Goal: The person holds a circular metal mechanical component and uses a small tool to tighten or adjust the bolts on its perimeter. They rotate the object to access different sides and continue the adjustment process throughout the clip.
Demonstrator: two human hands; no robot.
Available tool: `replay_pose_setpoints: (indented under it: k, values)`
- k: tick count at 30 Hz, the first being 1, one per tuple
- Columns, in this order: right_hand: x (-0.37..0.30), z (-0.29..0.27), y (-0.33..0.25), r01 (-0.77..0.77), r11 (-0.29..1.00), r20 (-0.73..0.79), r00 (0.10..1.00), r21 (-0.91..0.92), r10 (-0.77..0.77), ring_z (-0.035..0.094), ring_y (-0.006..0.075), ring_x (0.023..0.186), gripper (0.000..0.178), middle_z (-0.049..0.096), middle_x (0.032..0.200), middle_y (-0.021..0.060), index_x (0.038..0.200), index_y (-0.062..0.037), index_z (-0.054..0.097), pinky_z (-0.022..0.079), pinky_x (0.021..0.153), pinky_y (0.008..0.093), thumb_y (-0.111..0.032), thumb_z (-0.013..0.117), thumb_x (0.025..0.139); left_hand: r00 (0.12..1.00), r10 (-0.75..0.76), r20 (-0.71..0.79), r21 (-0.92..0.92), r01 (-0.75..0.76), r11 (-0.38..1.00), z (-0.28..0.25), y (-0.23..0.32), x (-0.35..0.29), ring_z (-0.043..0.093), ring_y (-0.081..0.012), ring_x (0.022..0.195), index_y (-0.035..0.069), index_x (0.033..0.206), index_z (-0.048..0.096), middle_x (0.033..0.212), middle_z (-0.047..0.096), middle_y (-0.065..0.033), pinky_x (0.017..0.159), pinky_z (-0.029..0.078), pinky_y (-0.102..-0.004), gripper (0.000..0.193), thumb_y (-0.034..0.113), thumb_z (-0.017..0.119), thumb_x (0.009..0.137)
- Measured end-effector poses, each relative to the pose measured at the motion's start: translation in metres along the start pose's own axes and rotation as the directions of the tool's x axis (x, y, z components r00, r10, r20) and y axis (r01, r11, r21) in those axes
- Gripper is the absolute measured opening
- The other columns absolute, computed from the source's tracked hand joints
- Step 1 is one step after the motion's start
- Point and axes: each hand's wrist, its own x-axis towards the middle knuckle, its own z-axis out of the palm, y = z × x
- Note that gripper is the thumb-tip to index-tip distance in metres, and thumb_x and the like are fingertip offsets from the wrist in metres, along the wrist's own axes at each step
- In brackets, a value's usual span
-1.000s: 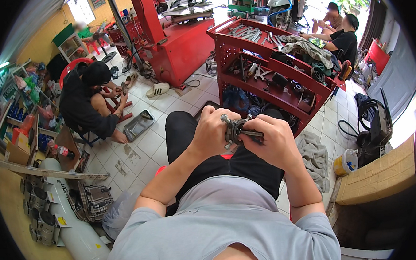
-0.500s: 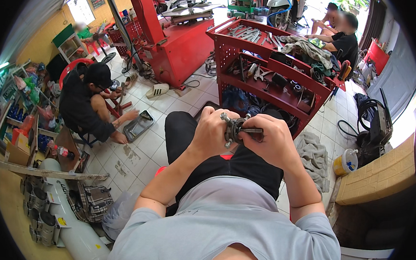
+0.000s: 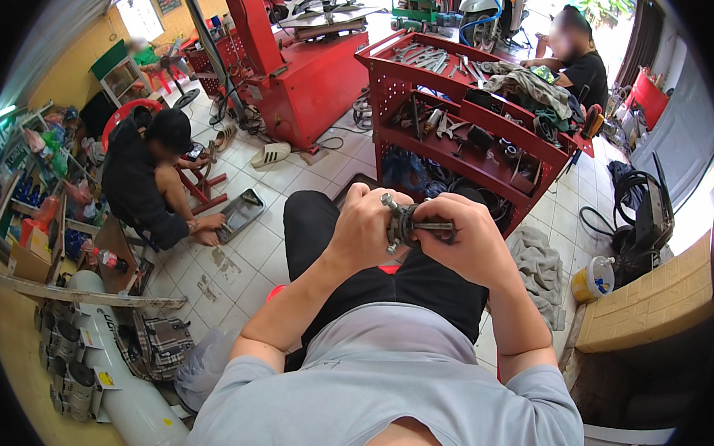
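Over my lap, a small dark round metal part (image 3: 401,224) with silver bolt ends is held between both hands. My left hand (image 3: 363,230) is closed around its left side, and the fingers partly cover it. My right hand (image 3: 473,235) is closed at its right side, thumb and fingers pinching a short, thin grey metal piece (image 3: 433,225) that points at the round part. Whether that piece is a separate tool or belongs to the part, I cannot tell. Black trousers (image 3: 312,229) lie beneath my hands.
Ahead stands a red tool cart (image 3: 468,108) with wrenches on top and rags (image 3: 525,90) at its right. A crouching person (image 3: 149,180) at left reaches by a metal tray (image 3: 243,215). Another person (image 3: 583,69) sits beyond the cart. A white bucket (image 3: 592,280) and grey cloth (image 3: 536,273) lie right.
My hands stay nearly in place on the metal part. The crouching person's hand has moved down toward the foot beside the tray. The person beyond the cart has sat up higher.
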Motion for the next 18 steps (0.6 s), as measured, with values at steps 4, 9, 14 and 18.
replay_pose_setpoints:
  k: [4,9,14,18]
  values:
    - [-0.0016,-0.0002,-0.0009,-0.026,0.997,0.037,0.999,0.074,0.024,0.064,0.0176,0.066,0.018,0.064,0.082,0.009,0.094,-0.0016,0.069,0.051,0.061,0.0281,-0.004,0.069,0.076,0.999,0.031,-0.014,0.002,-0.031,1.0,-0.0005,0.0001,0.0003,0.062,-0.0196,0.08,0.011,0.095,0.063,0.088,0.068,-0.0003,0.077,0.034,-0.0373,0.038,0.019,0.078,0.061]
    - [-0.003,0.0002,-0.0004,0.002,0.999,-0.046,0.999,0.04,0.0,0.062,0.0138,0.064,0.016,0.064,0.081,0.0079,0.093,0.0009,0.069,0.05,0.059,0.0254,0.001,0.067,0.077,1.0,0.021,-0.015,0.033,-0.02,0.999,-0.001,0.001,0.0009,0.062,-0.0196,0.08,0.012,0.095,0.063,0.088,0.068,-0.0006,0.076,0.034,-0.0375,0.038,0.019,0.079,0.061]
    - [-0.0056,0.0035,0.0008,-0.019,0.986,-0.118,0.993,-0.166,-0.001,0.064,0.0217,0.063,0.014,0.067,0.081,0.0129,0.092,0.0002,0.069,0.051,0.059,0.0297,-0.004,0.066,0.079,1.0,-0.006,-0.007,0.091,0.007,0.996,0.002,-0.0017,0.0002,0.062,-0.0198,0.08,0.012,0.094,0.064,0.087,0.067,-0.0005,0.075,0.033,-0.0375,0.038,0.02,0.08,0.061]
    - [-0.0049,0.0016,-0.0005,-0.077,0.967,-0.069,0.996,-0.242,0.062,0.066,0.0266,0.065,0.015,0.067,0.083,0.0163,0.092,0.0002,0.069,0.052,0.061,0.0324,-0.006,0.065,0.079,1.0,-0.009,0.018,0.15,0.006,0.989,0.0023,-0.0004,0.0006,0.06,-0.0205,0.079,0.012,0.093,0.063,0.084,0.066,0.0002,0.075,0.032,-0.0374,0.037,0.021,0.08,0.061]
